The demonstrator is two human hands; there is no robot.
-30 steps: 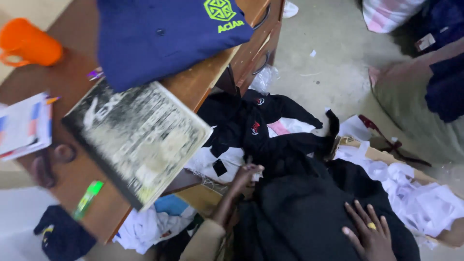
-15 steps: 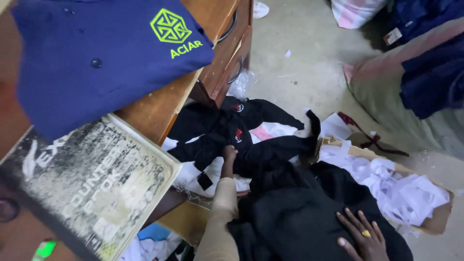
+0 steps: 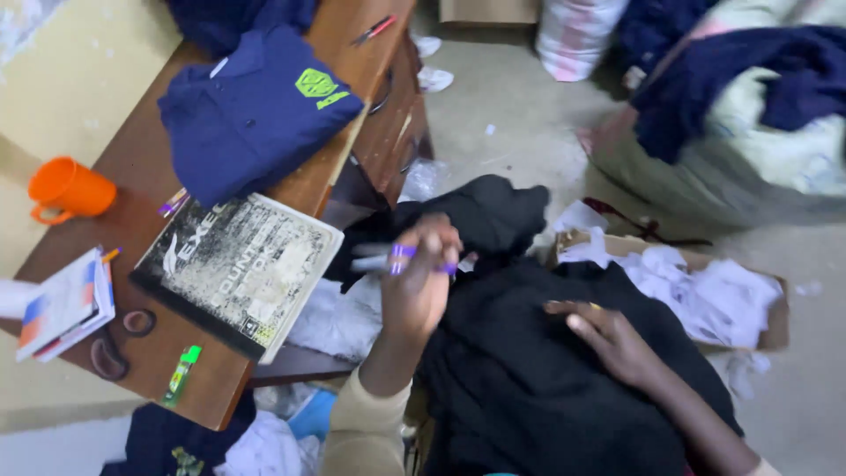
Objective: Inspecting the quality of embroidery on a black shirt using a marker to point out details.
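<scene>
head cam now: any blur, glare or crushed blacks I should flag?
Head view: left hand and the pen it grips are motion-smeared; right hand is sharper, flat on the black garment, whose folds are crushed to near-solid black; lighting soft and even, no glare; orange mug and worn book reasonably crisp.

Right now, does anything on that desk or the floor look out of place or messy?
Yes. The worn book juts past the wooden desk's edge, its cover badly scuffed. White cloth spills from a torn cardboard box on the floor. The left hand holds a pen; the right hand rests on black fabric.
</scene>
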